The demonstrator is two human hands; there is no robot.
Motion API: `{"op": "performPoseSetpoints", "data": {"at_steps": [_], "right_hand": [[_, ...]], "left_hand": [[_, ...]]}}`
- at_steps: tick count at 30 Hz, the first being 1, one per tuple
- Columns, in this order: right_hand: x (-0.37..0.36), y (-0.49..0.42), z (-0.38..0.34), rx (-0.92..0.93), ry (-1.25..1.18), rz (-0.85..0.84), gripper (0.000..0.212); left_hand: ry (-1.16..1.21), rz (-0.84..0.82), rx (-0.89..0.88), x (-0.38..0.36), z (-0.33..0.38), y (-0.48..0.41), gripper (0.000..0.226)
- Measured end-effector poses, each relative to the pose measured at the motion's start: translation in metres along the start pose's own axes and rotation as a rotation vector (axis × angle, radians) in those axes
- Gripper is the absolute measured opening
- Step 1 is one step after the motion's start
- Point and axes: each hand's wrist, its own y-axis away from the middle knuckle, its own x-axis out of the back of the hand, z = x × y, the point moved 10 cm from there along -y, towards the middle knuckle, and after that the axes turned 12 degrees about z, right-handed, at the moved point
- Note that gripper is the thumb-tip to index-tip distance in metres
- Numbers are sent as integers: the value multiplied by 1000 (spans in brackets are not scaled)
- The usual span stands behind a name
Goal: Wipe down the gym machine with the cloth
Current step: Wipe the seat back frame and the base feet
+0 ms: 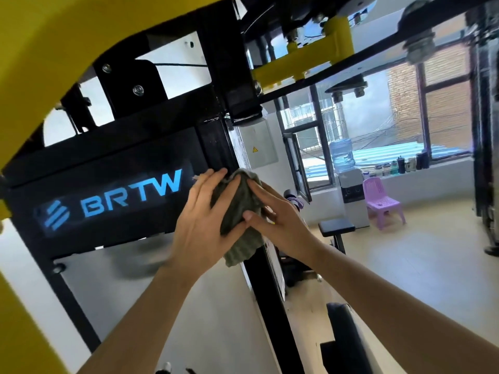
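Forearms [151,319] reach up from the bottom edge and both hands close on the cloth [237,209] from either side. The left hand [198,215] lays its fingers along it with the thumb tucked beneath, while the right hand [279,220] pinches it. Grey-green and bunched, the cloth lies against the black post [216,141] of the machine [113,233], just right of its blue BRTW lettering. Farther off: a cooler [351,190], a purple chair [380,202] and a window [448,103].

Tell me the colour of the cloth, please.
The cloth is dull grey-green, seen best in the head view.
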Motion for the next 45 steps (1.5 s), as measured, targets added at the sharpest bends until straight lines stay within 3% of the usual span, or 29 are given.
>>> {"op": "performPoseSetpoints", "data": {"at_steps": [8,15,23,31,35,40,45], "right_hand": [[5,-42,-6,-86,-1,36,59],[1,-60,-9,-100,-59,18,63],[1,-5,39,-266,-213,44,60],[12,74,73,-355,-102,-2,57],[17,116,87,-434,-69,30,66],[18,167,111,-571,-63,22,53],[14,221,139,-710,-33,4,58]], "left_hand": [[-204,70,-67,8,2,-46,80],[-183,119,-72,6,-1,-56,78],[-136,30,-86,-16,2,-5,84],[-167,-31,-115,-36,27,73,69],[-175,-7,-106,-41,45,108,61],[-156,-2,-118,-52,66,159,50],[-101,-45,-44,-66,79,215,49]]}}
